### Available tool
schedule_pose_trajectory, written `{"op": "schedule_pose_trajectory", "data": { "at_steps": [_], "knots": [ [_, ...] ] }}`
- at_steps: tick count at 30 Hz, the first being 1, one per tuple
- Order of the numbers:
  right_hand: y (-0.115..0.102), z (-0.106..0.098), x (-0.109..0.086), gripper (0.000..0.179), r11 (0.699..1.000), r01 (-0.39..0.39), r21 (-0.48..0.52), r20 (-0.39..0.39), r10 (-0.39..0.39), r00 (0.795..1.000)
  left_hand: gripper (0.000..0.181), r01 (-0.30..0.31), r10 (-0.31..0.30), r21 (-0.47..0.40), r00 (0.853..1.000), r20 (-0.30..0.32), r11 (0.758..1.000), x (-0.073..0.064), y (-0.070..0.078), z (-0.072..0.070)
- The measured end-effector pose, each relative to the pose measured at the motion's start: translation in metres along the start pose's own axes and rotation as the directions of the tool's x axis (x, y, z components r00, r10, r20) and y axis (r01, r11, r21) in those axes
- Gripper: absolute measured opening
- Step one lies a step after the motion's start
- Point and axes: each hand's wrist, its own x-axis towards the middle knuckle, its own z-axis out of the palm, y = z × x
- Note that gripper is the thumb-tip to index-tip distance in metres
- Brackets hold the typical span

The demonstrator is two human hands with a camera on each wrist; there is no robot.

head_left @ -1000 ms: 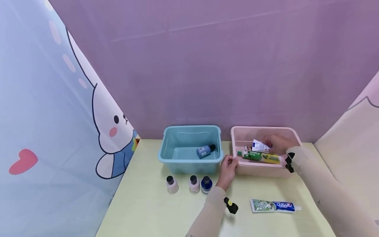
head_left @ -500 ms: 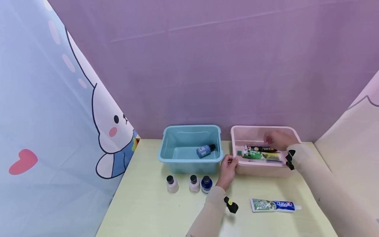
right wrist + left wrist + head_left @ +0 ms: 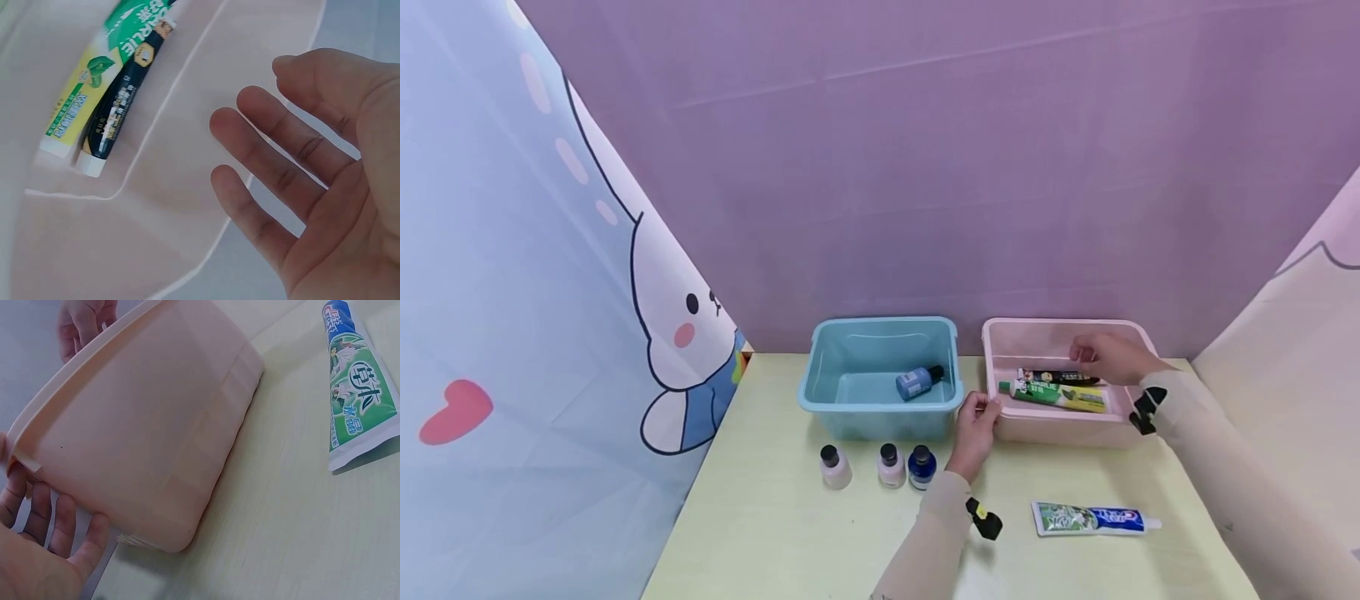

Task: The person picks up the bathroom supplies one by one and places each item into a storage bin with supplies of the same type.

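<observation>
My left hand [image 3: 976, 433] grips the left front corner of a pink plastic bin [image 3: 1060, 429], fingers under its rim in the left wrist view. Over the back right of that bin is my right hand [image 3: 1112, 357], its fingers [image 3: 259, 156] apart and loosely bent around nothing. Inside the bin lie a green and yellow toothpaste tube [image 3: 1056, 395] and, behind it, a black toothpaste tube [image 3: 1060, 377]. On the table in front of the bin lies a green and blue toothpaste tube [image 3: 1090, 519], cap to the right.
A teal bin [image 3: 880, 408] stands left of the pink one and holds a blue bottle [image 3: 917, 383] on its side. Two pale pink bottles [image 3: 835, 468] and a dark blue bottle [image 3: 922, 467] stand upright before it. A purple cloth [image 3: 880, 208] hangs behind the bins.
My right hand has let go of a small white tube in the pink bin; the tube is now out of sight. The left hand stays at the rim.
</observation>
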Motion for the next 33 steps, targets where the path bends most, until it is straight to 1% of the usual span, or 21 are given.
{"op": "schedule_pose_trajectory", "data": {
  "at_steps": [3,7,12,16,18,21,25,28,31,33],
  "knots": [
    [-0.004,-0.003,-0.005,0.009,1.000,0.019,0.000,-0.034,-0.019,0.999,0.013,0.007,-0.007,0.004,1.000,0.003,1.000,0.000,0.000,-0.001],
    [-0.011,-0.006,-0.011,0.009,1.000,0.025,0.004,-0.063,-0.025,0.998,0.013,0.017,-0.017,0.005,1.000,0.004,1.000,0.000,0.000,-0.002],
    [-0.018,-0.007,-0.021,0.010,1.000,0.005,0.021,-0.083,-0.004,0.997,0.014,0.010,-0.010,0.002,1.000,0.003,1.000,0.001,-0.001,-0.001],
    [-0.022,-0.004,-0.032,0.011,0.999,0.005,0.035,-0.105,-0.002,0.995,0.015,0.006,-0.006,0.002,1.000,0.000,1.000,0.001,-0.002,0.000],
    [-0.025,-0.003,-0.037,0.011,0.999,0.013,0.040,-0.118,-0.008,0.993,0.015,0.006,-0.006,0.004,1.000,0.001,1.000,0.001,-0.003,-0.001],
    [-0.028,0.001,-0.047,0.012,0.999,0.035,0.029,-0.157,-0.030,0.987,0.014,0.003,-0.003,0.006,1.000,-0.002,1.000,0.001,-0.003,0.000],
    [-0.037,0.005,-0.062,0.012,0.999,0.012,0.042,-0.168,-0.005,0.986,0.015,0.002,-0.002,0.008,1.000,-0.002,1.000,0.001,-0.002,0.000],
    [-0.043,0.007,-0.075,0.014,0.999,-0.022,0.040,-0.175,0.028,0.984,0.016,0.004,-0.004,0.013,1.000,-0.001,1.000,0.001,-0.001,0.000],
    [-0.046,0.011,-0.087,0.014,1.000,-0.021,0.008,-0.224,0.022,0.974,0.015,0.011,-0.011,0.016,1.000,-0.002,1.000,0.000,-0.001,0.000],
    [-0.047,0.016,-0.093,0.015,1.000,-0.007,-0.011,-0.263,0.004,0.965,0.015,0.011,-0.011,0.014,1.000,0.000,1.000,-0.001,0.000,-0.001]
  ]
}}
